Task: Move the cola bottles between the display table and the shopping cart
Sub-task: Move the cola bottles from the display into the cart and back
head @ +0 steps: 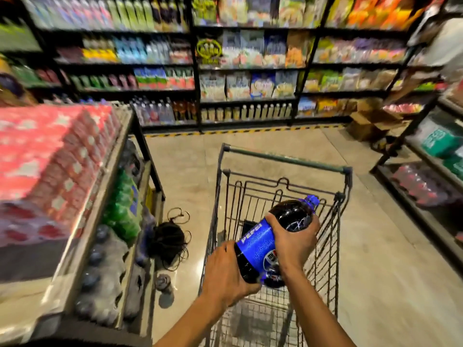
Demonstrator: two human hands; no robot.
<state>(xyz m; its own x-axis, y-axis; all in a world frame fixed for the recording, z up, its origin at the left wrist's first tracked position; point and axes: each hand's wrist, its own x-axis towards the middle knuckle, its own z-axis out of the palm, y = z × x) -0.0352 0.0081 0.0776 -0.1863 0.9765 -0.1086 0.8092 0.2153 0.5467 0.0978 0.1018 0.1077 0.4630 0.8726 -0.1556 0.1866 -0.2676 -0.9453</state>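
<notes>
A large cola bottle (273,239) is held in both hands over the shopping cart (285,160), above the near half of the wire basket and not touching the wires. Its long axis lies tilted: the blue cap points up and away to the far right, the base comes down toward the near left. The left hand (226,274) cups the base end from the near-left side, fingers curled under and around the dark lower body; the right hand (294,240) clamps over the shoulder just beyond the blue label, thumb on the left flank and fingers wrapped round the right side. So the bottle lies between the two palms, with the right hand farther out and higher, the left nearer and lower. The display table (117,171) stands to the left of the cart, a strip of floor between them, so its top lies up and to the left of the bottle while the cart floor lies straight below; from this pose alone I judge a lowering into the basket more likely, but the direction cannot be told for sure. The fingertips of both hands are hidden behind the bottle. A small dark thing sits in the cart past the bottle and cannot be made out. The packs on the table and the far shelves are blurred.
</notes>
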